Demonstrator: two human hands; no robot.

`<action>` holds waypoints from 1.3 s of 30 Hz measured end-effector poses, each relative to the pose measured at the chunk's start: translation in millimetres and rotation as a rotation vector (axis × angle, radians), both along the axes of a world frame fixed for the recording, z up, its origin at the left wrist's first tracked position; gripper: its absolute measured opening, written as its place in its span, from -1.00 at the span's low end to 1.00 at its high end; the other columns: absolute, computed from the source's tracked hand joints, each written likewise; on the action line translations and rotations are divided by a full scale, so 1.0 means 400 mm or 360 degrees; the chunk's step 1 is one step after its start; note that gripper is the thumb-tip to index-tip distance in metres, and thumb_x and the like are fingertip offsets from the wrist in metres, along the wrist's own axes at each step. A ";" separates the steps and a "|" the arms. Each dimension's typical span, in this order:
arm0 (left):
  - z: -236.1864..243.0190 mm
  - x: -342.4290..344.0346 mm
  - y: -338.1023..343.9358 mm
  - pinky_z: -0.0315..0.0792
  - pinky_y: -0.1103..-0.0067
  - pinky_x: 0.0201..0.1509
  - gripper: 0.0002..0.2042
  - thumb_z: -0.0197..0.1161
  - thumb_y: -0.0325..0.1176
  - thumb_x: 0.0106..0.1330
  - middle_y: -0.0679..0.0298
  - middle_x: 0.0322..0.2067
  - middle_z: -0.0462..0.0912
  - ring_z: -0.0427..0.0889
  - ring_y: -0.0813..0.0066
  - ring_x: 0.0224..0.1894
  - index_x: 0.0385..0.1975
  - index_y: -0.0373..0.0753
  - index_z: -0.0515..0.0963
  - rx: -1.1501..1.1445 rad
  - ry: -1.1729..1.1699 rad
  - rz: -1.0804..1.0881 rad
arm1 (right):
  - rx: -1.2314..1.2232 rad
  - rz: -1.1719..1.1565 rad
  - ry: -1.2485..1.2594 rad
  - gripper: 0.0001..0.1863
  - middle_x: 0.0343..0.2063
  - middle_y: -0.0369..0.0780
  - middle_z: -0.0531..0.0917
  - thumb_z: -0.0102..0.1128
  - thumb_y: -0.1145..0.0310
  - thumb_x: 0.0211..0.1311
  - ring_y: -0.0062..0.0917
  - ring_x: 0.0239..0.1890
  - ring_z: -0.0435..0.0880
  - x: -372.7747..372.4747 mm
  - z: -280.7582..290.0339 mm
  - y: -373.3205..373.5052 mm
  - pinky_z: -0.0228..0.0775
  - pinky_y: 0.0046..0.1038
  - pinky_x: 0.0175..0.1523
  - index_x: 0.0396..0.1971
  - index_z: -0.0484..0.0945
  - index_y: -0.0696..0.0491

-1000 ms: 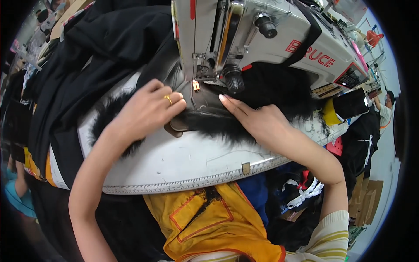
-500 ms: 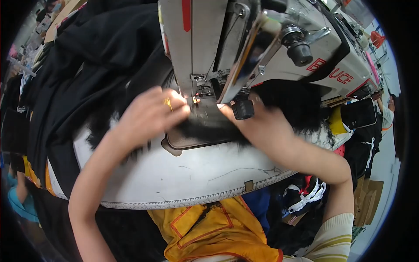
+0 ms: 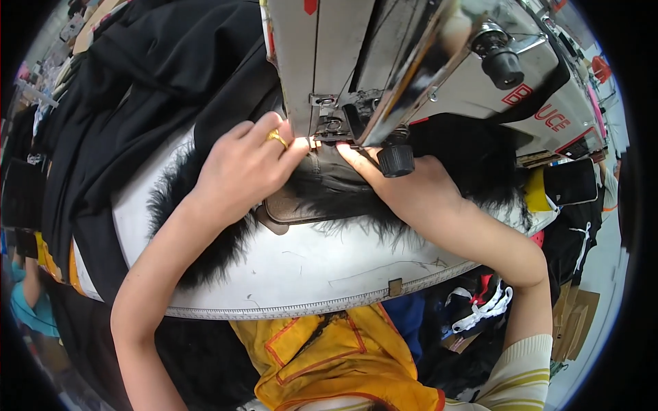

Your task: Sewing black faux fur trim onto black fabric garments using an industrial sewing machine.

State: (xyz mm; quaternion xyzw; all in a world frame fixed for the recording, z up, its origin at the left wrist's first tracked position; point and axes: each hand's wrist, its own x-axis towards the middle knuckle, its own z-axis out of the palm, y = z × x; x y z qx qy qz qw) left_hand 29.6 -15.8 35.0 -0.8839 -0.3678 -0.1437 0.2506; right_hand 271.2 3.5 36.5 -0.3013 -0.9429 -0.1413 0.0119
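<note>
Upper left of frame: black cloth [image 3: 164, 85], heaped. Its weight could drag; slack there likely helps. Centre left: left hand [image 3: 247, 164], curled, fingertips down beside the lit stitching spot [image 3: 316, 144]. Whether this grip pinches material, cannot tell; a light, steering touch seems best. Centre: dark fur-trimmed piece [image 3: 329, 177] lies over the white worktop [image 3: 274, 274], between both hands, at the foot of the sewing machine [image 3: 295, 61]. Layers want to be flat, fur [image 3: 349, 205] brushed clear of the stitching. Centre right: right hand [image 3: 421, 188], fingers stretched inward, partly behind a black knob [image 3: 396, 161]; grip obscured, cannot tell. Fingertips very near the needle area; safer slightly outward.
</note>
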 end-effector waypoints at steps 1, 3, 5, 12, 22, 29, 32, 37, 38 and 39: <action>0.001 0.008 -0.010 0.36 0.63 -0.29 -0.88 0.15 -0.41 -0.04 0.36 -0.41 0.47 0.47 0.51 -0.25 -0.46 -0.20 0.46 0.0007 0.0022 -0.0033 | -0.0002 0.0008 0.0001 -0.84 -0.32 -0.20 0.57 0.08 0.41 -0.02 -0.54 -0.62 0.61 0.004 0.013 -0.012 0.43 -0.55 -0.48 -0.37 0.50 0.02; -0.004 0.022 -0.045 0.34 0.64 -0.29 -0.88 0.15 -0.41 -0.04 0.37 -0.40 0.47 0.48 0.52 -0.23 -0.47 -0.20 0.45 -0.0004 0.0070 -0.0009 | -0.0010 -0.0113 -0.0260 -0.67 -0.21 -0.19 0.56 0.10 0.41 -0.03 -0.54 -0.59 0.62 0.013 0.037 -0.038 0.45 -0.55 -0.46 -0.16 0.47 0.01; -0.013 0.031 -0.077 0.34 0.64 -0.28 -0.85 0.15 -0.40 -0.05 0.36 -0.36 0.47 0.50 0.53 -0.25 -0.43 -0.20 0.48 -0.0022 0.0058 0.0026 | -0.0052 -0.0094 -0.0301 -0.59 -0.19 -0.19 0.56 0.09 0.42 -0.02 -0.54 -0.59 0.62 0.024 0.044 -0.039 0.45 -0.55 -0.45 -0.06 0.43 0.00; -0.007 0.034 -0.084 0.35 0.58 -0.25 -0.73 0.13 -0.41 -0.02 0.27 -0.26 0.56 0.53 0.50 -0.15 -0.27 -0.27 0.55 -0.0173 0.0003 0.0056 | 0.0022 -0.0205 -0.0317 -0.41 -0.22 -0.22 0.57 0.01 0.44 0.01 -0.55 -0.61 0.60 0.045 0.018 -0.035 0.45 -0.53 -0.45 0.16 0.31 -0.08; 0.001 -0.002 -0.065 0.36 0.59 -0.17 -0.68 0.04 -0.45 0.10 0.33 -0.06 0.56 0.54 0.48 -0.07 -0.12 -0.13 0.53 -0.0568 -0.0310 0.0068 | -0.0103 -0.0235 -0.0361 -0.37 -0.09 -0.14 0.54 0.08 0.46 -0.07 -0.43 -0.47 0.64 0.056 0.039 -0.024 0.47 -0.46 -0.34 0.15 0.32 -0.04; -0.010 -0.017 -0.036 0.29 0.62 -0.08 -0.69 0.02 -0.44 0.12 0.36 -0.07 0.57 0.49 0.56 -0.03 -0.12 -0.11 0.54 -0.0448 -0.0210 -0.0093 | -0.1098 -0.0023 0.0308 -0.66 -0.26 -0.06 0.51 0.14 0.28 0.09 -0.17 -0.15 0.49 0.027 0.104 0.051 0.32 -0.31 0.00 -0.25 0.47 0.24; -0.022 -0.024 -0.008 0.26 0.65 -0.10 -0.70 0.02 -0.44 0.13 0.41 -0.11 0.59 0.50 0.60 -0.06 -0.13 -0.07 0.54 -0.0334 -0.0259 -0.0105 | -0.0751 -0.0240 0.0295 -0.65 -0.25 -0.06 0.52 -0.03 0.15 0.25 -0.16 -0.13 0.49 0.009 0.015 0.101 0.37 -0.27 -0.04 -0.34 0.48 0.19; -0.018 -0.025 -0.047 0.30 0.64 -0.20 -0.70 0.06 -0.44 0.09 0.39 -0.11 0.56 0.53 0.63 -0.16 -0.15 -0.10 0.54 -0.0344 -0.0174 -0.0115 | -0.0597 -0.0381 0.0061 -0.53 -0.06 -0.04 0.47 -0.11 0.01 0.29 -0.18 -0.06 0.50 0.068 0.024 0.007 0.40 -0.29 0.00 0.13 0.33 -0.11; -0.027 -0.022 -0.048 0.30 0.66 -0.22 -0.70 0.06 -0.45 0.08 0.40 -0.12 0.57 0.53 0.64 -0.13 -0.16 -0.11 0.54 -0.0308 -0.0190 -0.0093 | -0.0575 -0.0348 0.0130 -0.52 -0.06 -0.04 0.47 -0.12 0.00 0.29 -0.17 -0.06 0.50 0.075 0.016 0.007 0.40 -0.28 0.00 0.14 0.32 -0.13; -0.022 -0.025 -0.039 0.30 0.66 -0.23 -0.71 0.06 -0.45 0.08 0.41 -0.12 0.57 0.53 0.64 -0.13 -0.17 -0.11 0.54 -0.0317 -0.0213 -0.0073 | -0.0549 -0.0313 0.0203 -0.52 -0.07 -0.04 0.47 -0.12 0.00 0.29 -0.16 -0.06 0.50 0.077 0.004 0.007 0.39 -0.28 0.00 0.15 0.31 -0.15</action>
